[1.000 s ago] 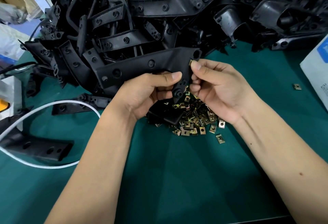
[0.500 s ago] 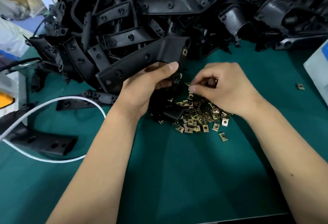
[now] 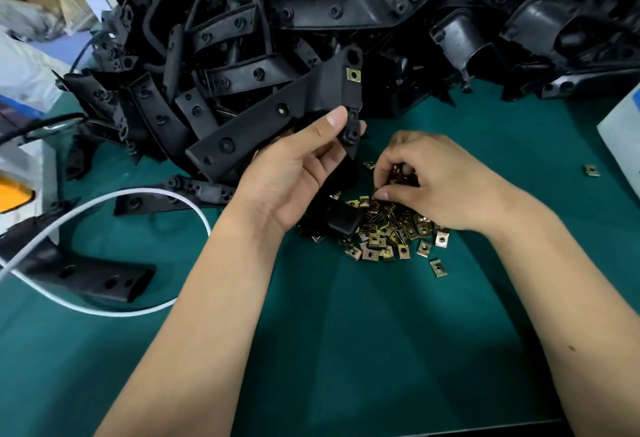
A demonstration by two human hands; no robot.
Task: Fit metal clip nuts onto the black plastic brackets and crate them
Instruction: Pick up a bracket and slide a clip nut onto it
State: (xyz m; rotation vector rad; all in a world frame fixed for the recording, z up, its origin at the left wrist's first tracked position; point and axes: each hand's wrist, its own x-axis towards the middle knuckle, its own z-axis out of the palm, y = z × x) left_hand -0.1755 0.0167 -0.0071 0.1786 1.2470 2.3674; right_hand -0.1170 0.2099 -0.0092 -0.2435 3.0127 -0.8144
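Brackets heaped [image 3: 346, 14] across the frame's top crowd your green desk [image 3: 346, 350]. Your left hand [image 3: 294, 173] grips one bracket [image 3: 277, 118] at centre; your right hand [image 3: 440, 183], just right, pinches into the clip nuts [image 3: 391, 232].

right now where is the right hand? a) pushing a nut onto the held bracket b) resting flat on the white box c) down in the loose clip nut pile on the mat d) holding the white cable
c: the right hand is curled over the clip nut pile, fingertips among the nuts, while the left hand holds the bracket up.
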